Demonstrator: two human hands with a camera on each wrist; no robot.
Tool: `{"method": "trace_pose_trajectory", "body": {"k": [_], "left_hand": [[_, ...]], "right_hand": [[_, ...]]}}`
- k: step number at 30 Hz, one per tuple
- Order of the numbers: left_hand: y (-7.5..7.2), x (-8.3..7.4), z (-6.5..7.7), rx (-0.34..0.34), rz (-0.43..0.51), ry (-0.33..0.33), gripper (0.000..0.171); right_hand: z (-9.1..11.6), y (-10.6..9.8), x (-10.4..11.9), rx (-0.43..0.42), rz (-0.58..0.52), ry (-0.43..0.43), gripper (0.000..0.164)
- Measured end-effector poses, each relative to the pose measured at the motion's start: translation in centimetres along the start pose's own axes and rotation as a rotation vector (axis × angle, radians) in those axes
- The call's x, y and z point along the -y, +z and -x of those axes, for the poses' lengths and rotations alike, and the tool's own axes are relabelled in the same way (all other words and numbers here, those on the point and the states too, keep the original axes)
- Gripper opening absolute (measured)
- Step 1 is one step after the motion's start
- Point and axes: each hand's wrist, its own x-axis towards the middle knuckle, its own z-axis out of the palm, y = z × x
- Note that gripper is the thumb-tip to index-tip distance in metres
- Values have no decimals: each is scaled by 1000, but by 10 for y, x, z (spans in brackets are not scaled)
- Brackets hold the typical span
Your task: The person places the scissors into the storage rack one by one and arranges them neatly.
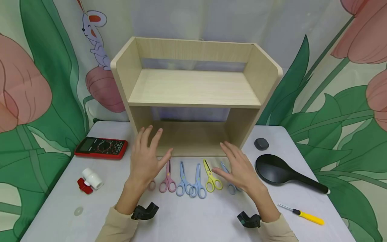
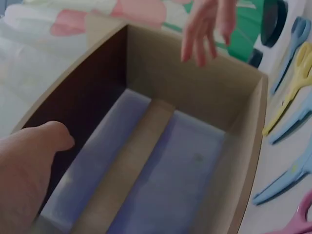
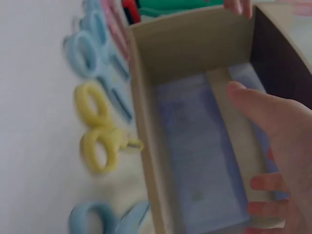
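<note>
Near the bench's front right corner lies a yellow-handled screwdriver (image 1: 305, 215). Both hands hover over a row of small scissors (image 1: 193, 178) at mid-bench: the left hand (image 1: 147, 161) with fingers spread and holding nothing above the row's left end, the right hand (image 1: 240, 168) likewise spread and empty above its right end. A black rice paddle (image 1: 284, 173) lies toward the right edge, a red multimeter (image 1: 101, 147) and a white valve (image 1: 90, 179) toward the left edge. Behind the scissors, at the far edge, stands a wooden shelf unit (image 1: 193, 90).

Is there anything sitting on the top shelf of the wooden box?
No, in the head view the top board of the wooden shelf is bare, and the scissors lie on the table in front of it.
</note>
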Motion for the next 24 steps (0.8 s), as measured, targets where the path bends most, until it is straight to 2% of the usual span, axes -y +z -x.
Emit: {"method": "trace_pose_trajectory", "body": {"k": [5, 13, 16, 20, 24], "left_hand": [[-1, 11, 2, -105, 54, -25, 66], [-6, 31, 4, -220, 114, -133, 66], [-6, 36, 5, -228, 151, -192, 69], [-3, 41, 5, -207, 189, -287, 72], [1, 45, 3, -199, 226, -350, 69]], "right_hand": [[14, 0, -13, 22, -18, 34, 100], [39, 7, -31, 76, 10, 50, 107], [47, 10, -36, 113, 35, 76, 105], [57, 15, -42, 160, 44, 105, 99], [64, 19, -45, 181, 63, 102, 92]]}}
